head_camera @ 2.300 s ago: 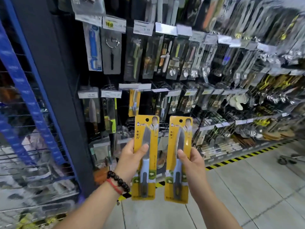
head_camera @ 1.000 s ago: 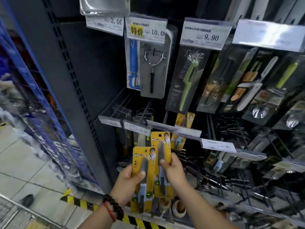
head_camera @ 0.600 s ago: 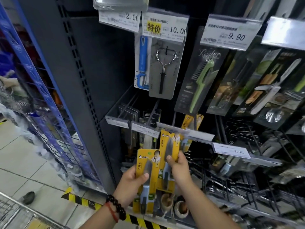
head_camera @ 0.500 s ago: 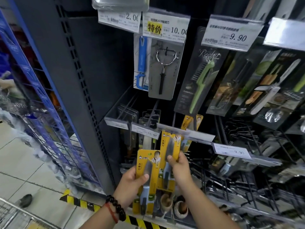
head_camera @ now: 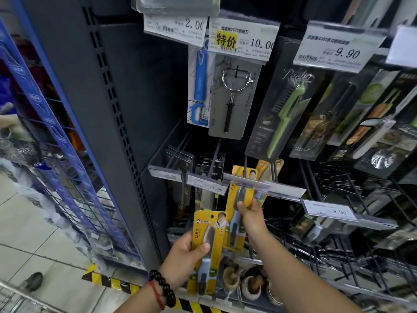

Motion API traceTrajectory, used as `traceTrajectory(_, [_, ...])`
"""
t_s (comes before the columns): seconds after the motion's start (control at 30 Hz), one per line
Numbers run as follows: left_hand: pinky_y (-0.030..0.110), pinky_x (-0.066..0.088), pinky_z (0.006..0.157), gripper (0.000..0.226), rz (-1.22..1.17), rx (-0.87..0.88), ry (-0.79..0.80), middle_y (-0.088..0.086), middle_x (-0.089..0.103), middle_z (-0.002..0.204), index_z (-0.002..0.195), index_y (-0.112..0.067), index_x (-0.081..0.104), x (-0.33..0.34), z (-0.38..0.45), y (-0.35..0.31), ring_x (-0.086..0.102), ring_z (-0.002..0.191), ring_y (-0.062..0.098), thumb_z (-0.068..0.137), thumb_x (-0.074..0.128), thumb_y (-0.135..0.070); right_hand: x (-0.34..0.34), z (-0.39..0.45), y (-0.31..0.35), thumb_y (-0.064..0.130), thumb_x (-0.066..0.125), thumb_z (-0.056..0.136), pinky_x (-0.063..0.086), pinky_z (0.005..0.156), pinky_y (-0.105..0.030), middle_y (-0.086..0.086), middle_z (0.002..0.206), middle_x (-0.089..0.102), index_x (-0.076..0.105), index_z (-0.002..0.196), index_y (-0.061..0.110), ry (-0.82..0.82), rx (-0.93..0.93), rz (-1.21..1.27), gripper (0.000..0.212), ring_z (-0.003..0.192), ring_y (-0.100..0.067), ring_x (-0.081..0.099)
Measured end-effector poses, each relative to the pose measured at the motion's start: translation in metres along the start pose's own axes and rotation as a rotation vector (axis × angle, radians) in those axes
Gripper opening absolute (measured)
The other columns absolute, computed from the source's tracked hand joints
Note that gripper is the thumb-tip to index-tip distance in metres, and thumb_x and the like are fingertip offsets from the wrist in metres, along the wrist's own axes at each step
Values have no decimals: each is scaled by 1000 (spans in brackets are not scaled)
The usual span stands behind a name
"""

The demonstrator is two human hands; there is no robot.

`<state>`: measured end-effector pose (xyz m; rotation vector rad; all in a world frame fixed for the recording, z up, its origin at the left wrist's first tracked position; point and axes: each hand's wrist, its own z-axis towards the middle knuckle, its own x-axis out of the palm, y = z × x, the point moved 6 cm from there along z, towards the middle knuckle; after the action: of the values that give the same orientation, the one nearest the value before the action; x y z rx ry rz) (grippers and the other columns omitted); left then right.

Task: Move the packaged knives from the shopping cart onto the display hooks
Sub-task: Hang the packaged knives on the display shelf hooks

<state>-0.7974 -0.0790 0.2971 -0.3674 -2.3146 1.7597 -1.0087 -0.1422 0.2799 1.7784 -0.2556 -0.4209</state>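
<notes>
Yellow carded knife point(head_camera: 237, 206) in right hand point(head_camera: 250, 213), blade showing

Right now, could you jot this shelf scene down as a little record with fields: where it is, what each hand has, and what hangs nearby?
place: shop aisle, dark rack of display hooks
left hand: grips a yellow packaged knife, held low, not on a hook
right hand: pinches a second yellow knife pack, its top raised behind the clear price strip
already hanging: another yellow pack further back
above: blue peeler, steel peeler, green peeler
price tags: 10.00, 9.90
left wrist: bead bracelet
</notes>
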Motion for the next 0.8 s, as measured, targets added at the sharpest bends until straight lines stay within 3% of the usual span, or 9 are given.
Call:
traceTrajectory(0.1, [16, 48, 74, 16, 16, -9, 15, -18, 72, 86, 104, -22, 65, -4, -1, 5, 66, 86, 0, 95, 57, -11, 1, 17, 0, 18, 50, 101, 42, 93, -41, -8, 114, 61, 54, 114, 11, -34, 52, -10, 16, 112, -29, 56])
traceTrajectory(0.27, [10, 46, 68, 12, 49, 5, 47, -23, 67, 73, 96, -19, 62, -4, 0, 5, 61, 72, -7, 96, 54, -9, -4, 36, 3, 23, 48, 102, 39, 98, -44, -7, 125, 52, 44, 137, 6, -50, 156, -45, 39, 124, -33, 48])
traceTrajectory(0.33, [12, 47, 71, 13, 56, -1, 62, -19, 68, 79, 98, -18, 65, -2, 1, 5, 63, 79, -2, 96, 55, -10, -9, 42, -2, 28, 49, 102, 38, 99, -44, -5, 131, 51, 48, 134, 9, -52, 185, -22, 38, 123, -34, 48])
traceTrajectory(0.47, [14, 48, 76, 15, 60, -9, 76, -15, 72, 91, 104, -20, 66, 3, 6, 4, 66, 91, 5, 96, 56, -12, -23, 32, -26, 25, 50, 101, 37, 88, -37, -8, 123, 55, 56, 111, 10, -73, 223, 16, 19, 102, -25, 51])
traceTrajectory(0.6, [11, 48, 75, 17, 63, -37, 69, -13, 71, 100, 110, -23, 63, 12, 13, 5, 66, 94, 1, 96, 56, -15, -19, -9, -58, 29, 56, 98, 46, 65, -32, -9, 102, 66, 59, 119, 9, 66, 338, 217, 29, 76, -20, 62])
traceTrajectory(0.7, [11, 49, 72, 19, 33, -28, 80, -15, 73, 96, 108, -23, 64, 21, 18, 4, 67, 93, 0, 97, 54, -12, -11, -49, -50, 40, 59, 91, 47, 72, -37, -16, 105, 68, 64, 117, 6, 223, 266, 325, 43, 82, -25, 64])
traceTrajectory(0.8, [20, 53, 78, 21, -7, -14, 94, -4, 75, 101, 110, -17, 66, 30, 24, 6, 69, 98, 13, 96, 54, -5, -3, -82, -31, 33, 61, 90, 51, 88, -45, -18, 111, 70, 69, 113, 8, 386, 150, 310, 35, 99, -33, 67])
